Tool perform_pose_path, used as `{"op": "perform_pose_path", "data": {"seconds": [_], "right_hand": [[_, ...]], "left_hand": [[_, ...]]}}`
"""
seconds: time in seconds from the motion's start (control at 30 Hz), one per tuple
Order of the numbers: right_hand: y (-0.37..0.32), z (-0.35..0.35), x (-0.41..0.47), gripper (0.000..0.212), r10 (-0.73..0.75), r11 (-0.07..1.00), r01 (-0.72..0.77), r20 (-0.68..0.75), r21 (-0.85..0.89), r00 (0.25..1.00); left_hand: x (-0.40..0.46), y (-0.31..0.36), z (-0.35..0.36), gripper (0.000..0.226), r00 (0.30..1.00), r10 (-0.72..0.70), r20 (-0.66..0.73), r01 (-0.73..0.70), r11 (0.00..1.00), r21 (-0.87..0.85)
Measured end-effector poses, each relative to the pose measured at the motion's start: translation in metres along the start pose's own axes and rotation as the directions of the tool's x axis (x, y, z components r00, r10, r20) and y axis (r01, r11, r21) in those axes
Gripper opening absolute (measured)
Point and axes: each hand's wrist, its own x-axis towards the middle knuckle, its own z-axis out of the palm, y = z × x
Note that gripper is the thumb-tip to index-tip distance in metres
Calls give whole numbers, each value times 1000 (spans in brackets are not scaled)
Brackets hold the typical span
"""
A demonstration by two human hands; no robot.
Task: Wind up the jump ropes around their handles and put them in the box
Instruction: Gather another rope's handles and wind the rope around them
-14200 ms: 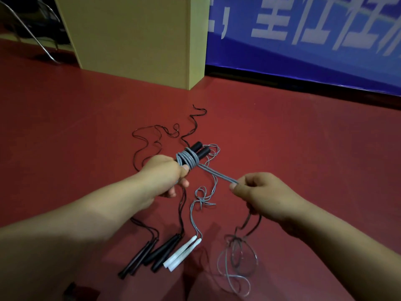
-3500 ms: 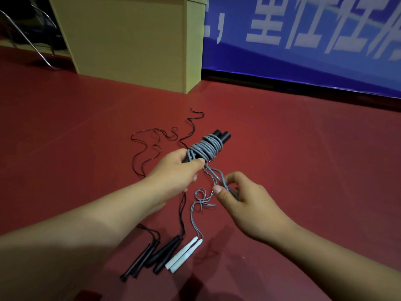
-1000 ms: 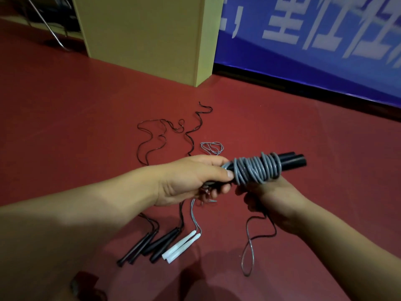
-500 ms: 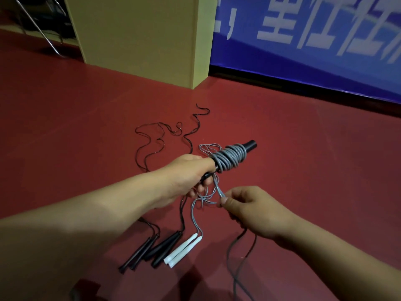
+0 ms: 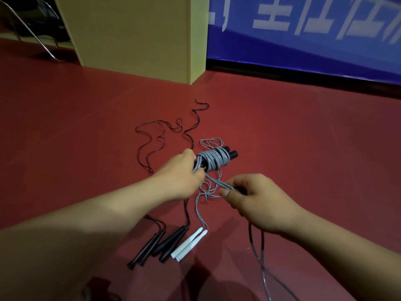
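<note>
Two black handles [image 5: 225, 154] — coil-wrapped — point up-right, away.

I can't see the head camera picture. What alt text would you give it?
A person's left hand grips two black handles wound with grey rope, while the right hand pinches the rope's loose end. On the red floor below lie black handles, white handles and unwound cords; a tan box stands behind.
</note>
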Motion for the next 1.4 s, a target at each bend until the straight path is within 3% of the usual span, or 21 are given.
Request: {"op": "perform_pose_path", "data": {"seconds": [0.2,0.4,0.6,0.8,0.93,1.1,1.3,1.4], "right_hand": [[-3,-4,-2,29,-68,997,65,-63,-45,996],[5,-6,-2,15,-102,989,82,-169,-120,980],[9,-11,1,14,-99,976,64,-161,-210,982],[13,-20,5,11,-32,969,-9,-162,-247,986],[17,-24,8,13,45,989,-61,-116,-136,992],[19,-33,9,18,159,962,-156,3,223,987],[21,-50,10,14,21,923,-80,156,376,988],[24,-50,11,27,1,872,-104,212,478,977]], "left_hand": [[0,-3,3,10,1000,19,13,-19,998,54],[-4,-3,7,8,987,119,104,-126,990,61],[-10,1,13,10,941,281,188,-303,948,97],[-14,4,13,9,889,359,285,-354,933,-70],[-13,1,9,7,837,395,378,-339,918,-207],[-18,0,3,6,778,428,460,-258,885,-386],[-23,8,-12,9,727,469,502,-113,802,-586],[-24,10,-16,8,729,476,493,-41,749,-662]]}}
